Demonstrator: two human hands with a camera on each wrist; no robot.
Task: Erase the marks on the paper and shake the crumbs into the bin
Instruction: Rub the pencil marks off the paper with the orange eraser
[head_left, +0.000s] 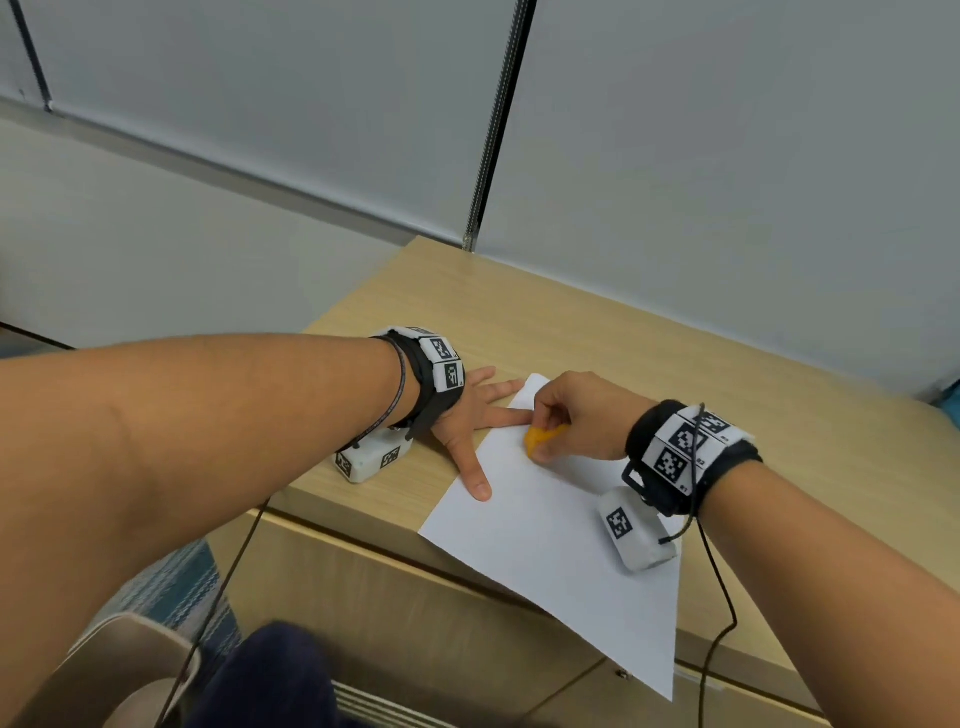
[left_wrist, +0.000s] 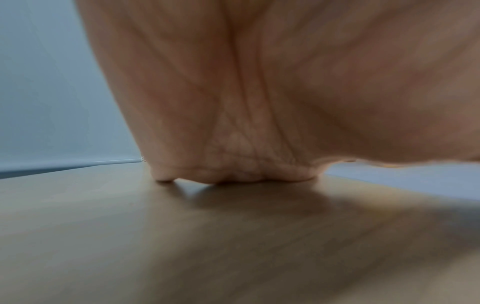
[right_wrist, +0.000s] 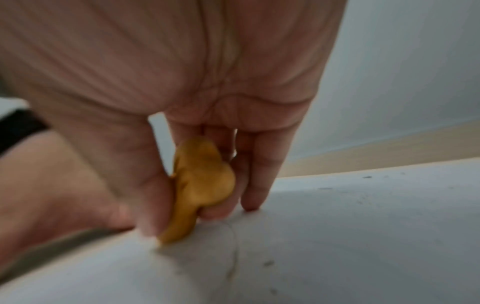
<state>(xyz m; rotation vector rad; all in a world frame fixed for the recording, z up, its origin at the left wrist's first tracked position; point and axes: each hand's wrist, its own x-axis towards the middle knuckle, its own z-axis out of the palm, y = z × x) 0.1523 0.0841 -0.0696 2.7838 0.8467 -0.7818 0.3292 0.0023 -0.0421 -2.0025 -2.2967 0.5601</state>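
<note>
1. Nearest the camera, low on the left in the head view, stood a pale bin (head_left: 130, 670), well apart from the work and below the desk edge. Nothing showed that any crumbs had reached it, so the shaking step looked wholly undone.

2. Next came the sheet of paper (head_left: 561, 540), lying askew on the wooden desk (head_left: 649, 353) with its near corner hanging over the front edge.

3. In the right wrist view a faint pencil line (right_wrist: 235, 253) ran across the paper just below the eraser, and small dark specks, probably crumbs (right_wrist: 269, 263), lay scattered on the sheet. I judged the erasing to be under way but not finished.

4. The right hand (head_left: 582, 415) pinched an orange eraser (head_left: 543, 437) between thumb and curled fingers, with the eraser's lower end pressed to the paper. The little finger was straighter, its tip touching the sheet beside the eraser.

5. The eraser sat near the far left corner of the paper, directly under the grip and just beside the left hand's fingers.

6. The left hand (head_left: 467, 415) lay flat with fingers (head_left: 506, 413) spread and straight, holding nothing. The thumb and fingertips pressed on the left edge of the paper while the palm rested on the bare desk.

7. Beyond the desk, grey wall panels (head_left: 727, 156) closed off the scene.
</note>
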